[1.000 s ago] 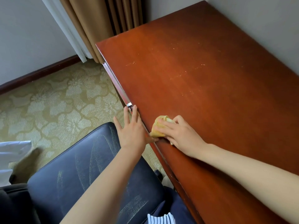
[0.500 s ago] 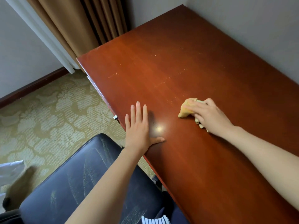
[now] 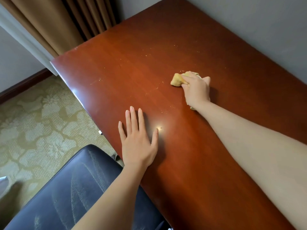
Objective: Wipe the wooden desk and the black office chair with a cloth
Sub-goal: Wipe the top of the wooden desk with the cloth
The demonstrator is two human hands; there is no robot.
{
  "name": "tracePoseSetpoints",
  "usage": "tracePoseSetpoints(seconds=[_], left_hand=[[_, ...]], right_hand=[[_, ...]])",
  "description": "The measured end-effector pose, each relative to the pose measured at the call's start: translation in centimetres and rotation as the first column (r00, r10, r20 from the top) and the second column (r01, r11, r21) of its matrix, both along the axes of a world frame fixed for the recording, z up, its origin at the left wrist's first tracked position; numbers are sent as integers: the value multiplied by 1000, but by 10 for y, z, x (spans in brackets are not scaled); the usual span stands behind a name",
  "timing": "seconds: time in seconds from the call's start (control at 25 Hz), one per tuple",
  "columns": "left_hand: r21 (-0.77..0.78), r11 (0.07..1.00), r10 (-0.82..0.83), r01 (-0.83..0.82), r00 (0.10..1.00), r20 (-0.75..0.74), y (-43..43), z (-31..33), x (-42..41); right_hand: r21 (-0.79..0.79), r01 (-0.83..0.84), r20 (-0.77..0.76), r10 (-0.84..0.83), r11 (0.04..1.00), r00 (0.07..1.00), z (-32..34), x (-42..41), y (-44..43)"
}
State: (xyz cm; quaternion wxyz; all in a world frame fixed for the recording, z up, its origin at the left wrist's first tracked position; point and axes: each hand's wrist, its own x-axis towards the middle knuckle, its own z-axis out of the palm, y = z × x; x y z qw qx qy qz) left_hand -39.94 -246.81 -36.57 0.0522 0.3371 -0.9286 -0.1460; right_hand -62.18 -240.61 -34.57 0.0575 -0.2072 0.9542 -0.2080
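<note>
The reddish wooden desk (image 3: 149,67) fills the middle and right of the view, with small pale specks scattered over its top. My right hand (image 3: 196,90) grips a crumpled yellow cloth (image 3: 177,79) and presses it on the desk near the middle. My left hand (image 3: 137,140) lies flat on the desk close to its front edge, fingers straight and spread. The black office chair (image 3: 71,193) stands at the lower left, beside the desk's front edge, its seat showing dusty streaks.
A grey wall (image 3: 257,22) runs along the desk's far side. Brown curtains (image 3: 66,22) hang at the desk's far-left corner. Patterned beige carpet (image 3: 38,122) covers the floor on the left.
My right hand has slid the cloth from the desk's front edge out toward the middle and the wall. My left hand has moved from the edge onto the desk top and lies flat.
</note>
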Motion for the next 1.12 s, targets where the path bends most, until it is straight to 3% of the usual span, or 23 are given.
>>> tracePoseSetpoints(seconds=[0.12,0.32,0.48,0.68,0.76,0.96,1.12], left_hand=[[-1,1000,-7,7,1000,-9,0,1,-3],[5,1000,1,-1,1000,-31,-1,-1,-3],[4,1000,1,-1,999,-35,-2,-1,-2],[-1,1000,-5,5,1000,-23,-3,-1,-2],[-2,1000,-10,10,1000,-14,-3,-1,-1],[-4,1000,-22,22,1000,15,-2,1,-3],[0,1000,-11,11,1000,23,0,3,-3]], right_hand=[[60,-200,-33,202,978,979,2,18,-22],[125,-581,-146,594,804,791,1,67,-9],[45,-731,-157,727,681,668,4,87,41],[79,-833,-157,832,548,533,7,73,113],[85,-799,-155,800,596,580,8,46,129],[97,-407,-129,417,908,900,5,-23,137],[84,-133,-204,147,988,968,0,-51,91]])
